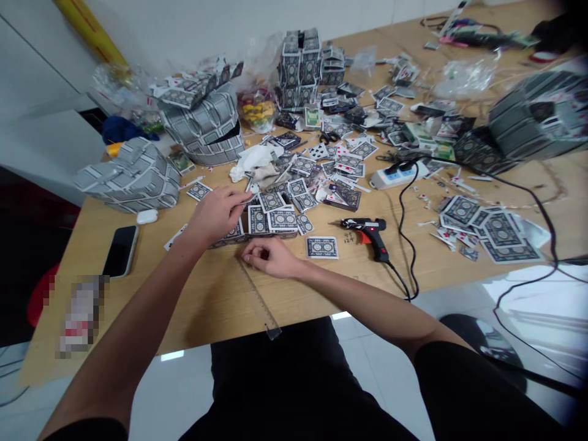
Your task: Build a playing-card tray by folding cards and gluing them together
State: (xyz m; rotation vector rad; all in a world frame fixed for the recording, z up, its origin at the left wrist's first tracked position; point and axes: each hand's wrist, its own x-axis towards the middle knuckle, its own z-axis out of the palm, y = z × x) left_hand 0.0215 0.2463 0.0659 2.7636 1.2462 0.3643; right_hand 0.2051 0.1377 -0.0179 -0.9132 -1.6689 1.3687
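The left hand [215,214] was raised over the card pile near the tabletop's front edge, fingers pinched together; whether they held anything small could not be told. The right hand [271,257] sat lower, fingers curled loosely, fingertips at the top end of a steel ruler [260,298] lying toward the front edge. Not clamped on it, as far as visible. Playing cards [271,219] lay just past both hands, with a low glued card stack [252,237] right beside the right hand, nearly touching. A single card [321,247] lay to the right, near a glue gun [367,236]. Card-built shells [133,174] stood toward the left rear. A phone [120,250] lay near the left edge.
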